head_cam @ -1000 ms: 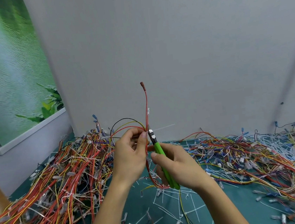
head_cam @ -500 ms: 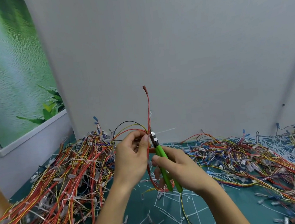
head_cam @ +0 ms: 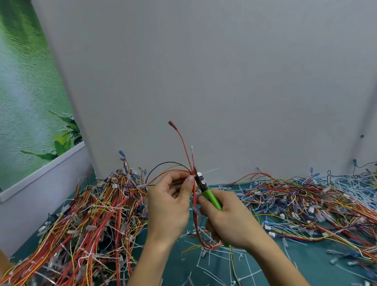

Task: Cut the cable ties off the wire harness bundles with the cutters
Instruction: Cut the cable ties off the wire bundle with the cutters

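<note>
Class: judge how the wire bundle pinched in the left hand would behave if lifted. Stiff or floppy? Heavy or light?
Probably semi-floppy: the wire bundle stands curved above the left hand but loops slackly below. Likely light: a fingertip pinch holds it.

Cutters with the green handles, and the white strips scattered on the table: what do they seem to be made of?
Cutters: the handles look like smooth green plastic or a rubbery sleeve; the dark head with bright glints suggests metal. White strips: thin, stiff and matt, probably plastic cable-tie offcuts.
</note>
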